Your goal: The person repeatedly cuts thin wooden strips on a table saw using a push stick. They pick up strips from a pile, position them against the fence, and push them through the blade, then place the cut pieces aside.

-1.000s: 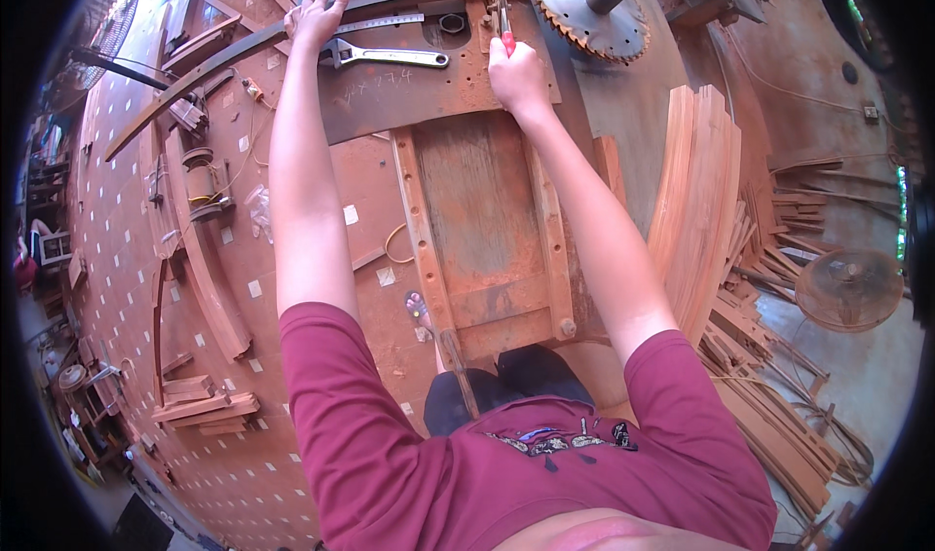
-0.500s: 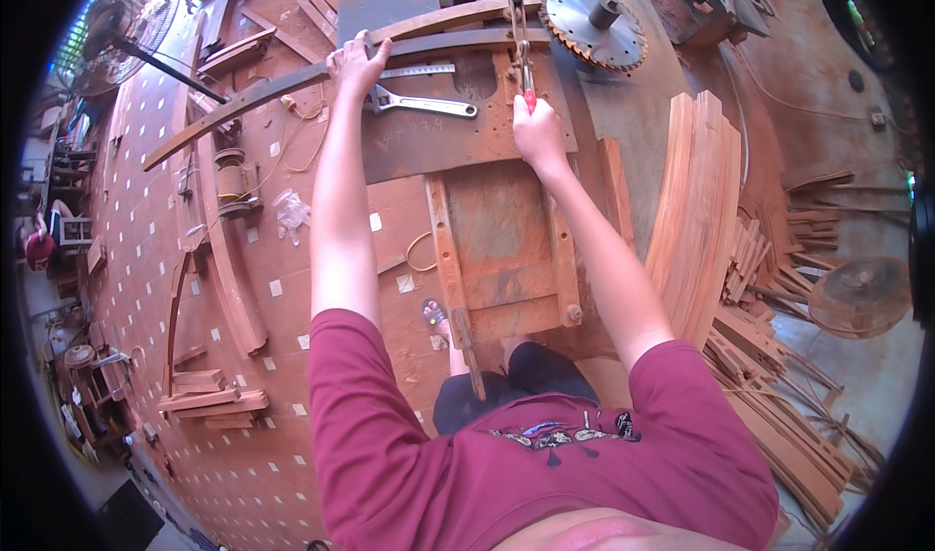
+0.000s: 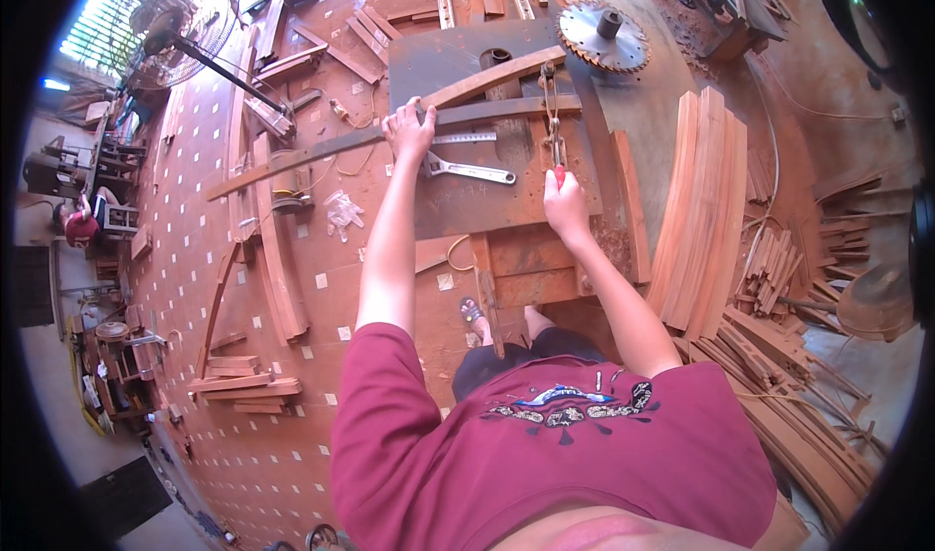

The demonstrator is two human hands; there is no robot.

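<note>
On the flat machine table (image 3: 458, 201) lies a long, dark curved wooden strip (image 3: 321, 147), its left end hanging past the table edge. A lighter wooden piece (image 3: 497, 76) angles away from it toward the far right. My left hand (image 3: 409, 134) is closed over the strip where the two pieces meet, fingers over the far edge. With my right hand (image 3: 565, 202) I grip the red handle of a metal toggle clamp (image 3: 555, 128), which stretches across both pieces near their right ends. An adjustable wrench (image 3: 472, 171) and a steel ruler (image 3: 466, 138) lie between my hands.
A toothed circular saw blade (image 3: 604, 37) stands off the table's far right corner. Curved planks (image 3: 696, 210) are stacked to my right, with wood offcuts (image 3: 769, 269) beyond. A pedestal fan (image 3: 185, 40) is at far left. Wooden pieces (image 3: 248, 381) lie on the tiled floor.
The whole view has shifted, so the table sits lower and further right. Both hands keep their holds. The lighter piece now spreads wider from the dark strip at the right.
</note>
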